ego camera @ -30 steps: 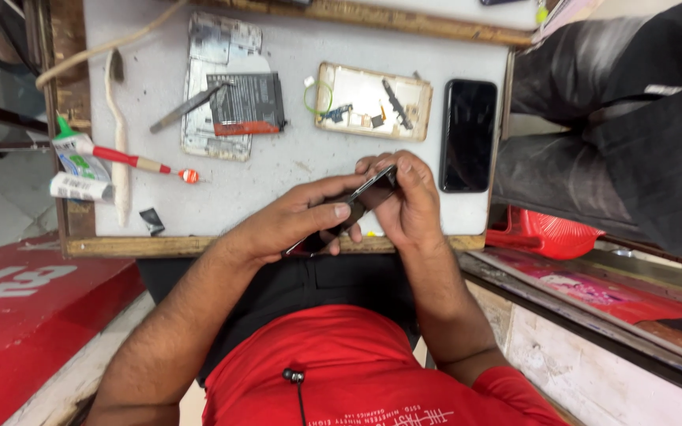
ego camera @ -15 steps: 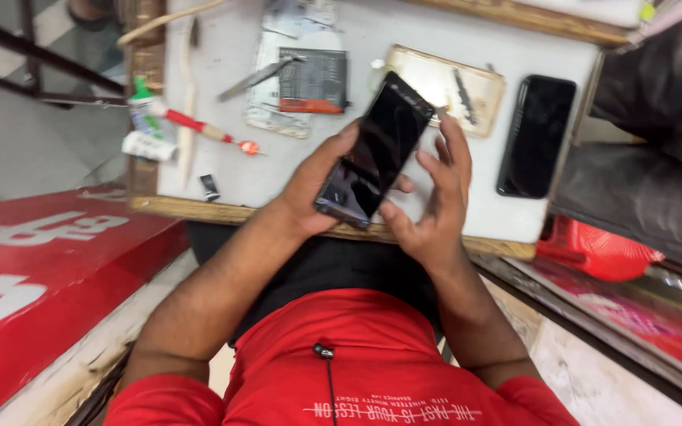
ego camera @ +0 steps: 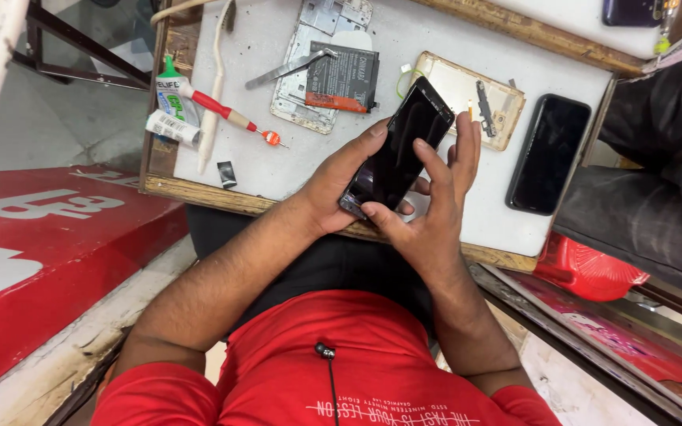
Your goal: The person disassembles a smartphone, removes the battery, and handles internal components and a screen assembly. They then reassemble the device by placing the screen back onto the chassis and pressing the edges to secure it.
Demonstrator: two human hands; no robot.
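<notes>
Above the person's lap, near edge of bench: the two hands hold one dark phone; all places below are told from this phone.
White workbench [ego camera: 294, 170]: it lies under and beyond the phone, with a wooden rim on its near side and its left side.
Red board [ego camera: 49, 260]: far to the left of the phone and lower, outside the bench, with large white marks on it.
Red shirt [ego camera: 357, 371]: below the phone, on the person's body, with a thin dark cord running down the chest.
Left hand [ego camera: 341, 185]: it grips the phone from the left side; the thumb lies along the left edge and the other fingers are curled behind the body, so they are clamped on it.
Right hand [ego camera: 432, 209]: it supports the phone from the right; the thumb touches the lower end, one finger presses on the glass, and the other fingers are spread open beyond the right edge.
Held phone [ego camera: 400, 146]: black, its screen dark, tilted with the top end pointing away and to the right, lifted above the bench.
Second black phone [ego camera: 550, 154]: to the right of the held phone, flat on the bench, apart from the hands.
Opened phone frame with battery [ego camera: 329, 75]: up and left of the held phone, on the bench.
Small tray [ego camera: 479, 99]: just behind the held phone's top end, with small parts in it.
Red-handled screwdriver [ego camera: 226, 117]: far left of the held phone, beside two glue tubes [ego camera: 174, 106].
</notes>
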